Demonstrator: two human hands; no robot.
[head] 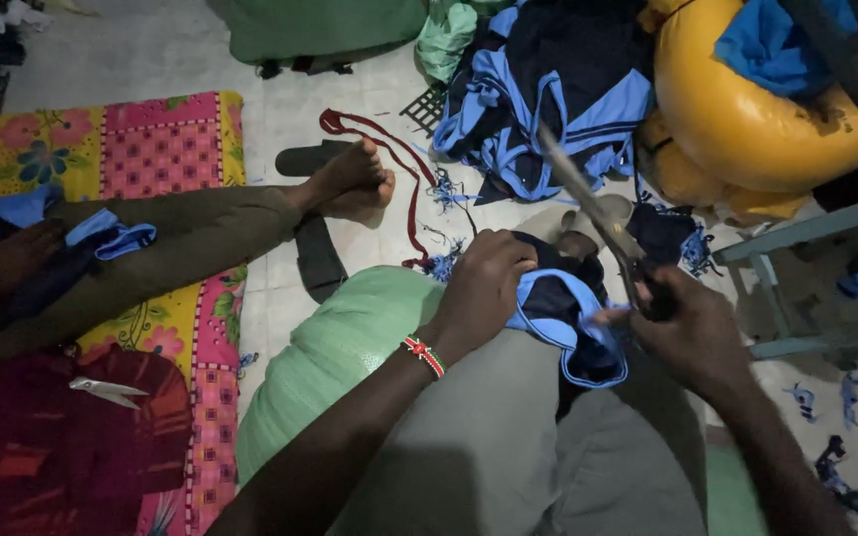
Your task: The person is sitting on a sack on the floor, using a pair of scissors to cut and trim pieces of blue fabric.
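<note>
Head view: tiled floor (280, 119), floral mat (151, 139); left hand (479, 288) gripping garment (573, 328), right hand (692, 333) gripping scissors (598, 218).

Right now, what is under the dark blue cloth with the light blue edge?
The cloth lies on the person's grey-trousered lap. The left hand grips its top, and the right hand holds big scissors beside it. What the cloth's folds hide underneath cannot be seen.

Dim, uneven indoor light; motion-blurred scissors (598, 223), murky shadowed corners.
</note>
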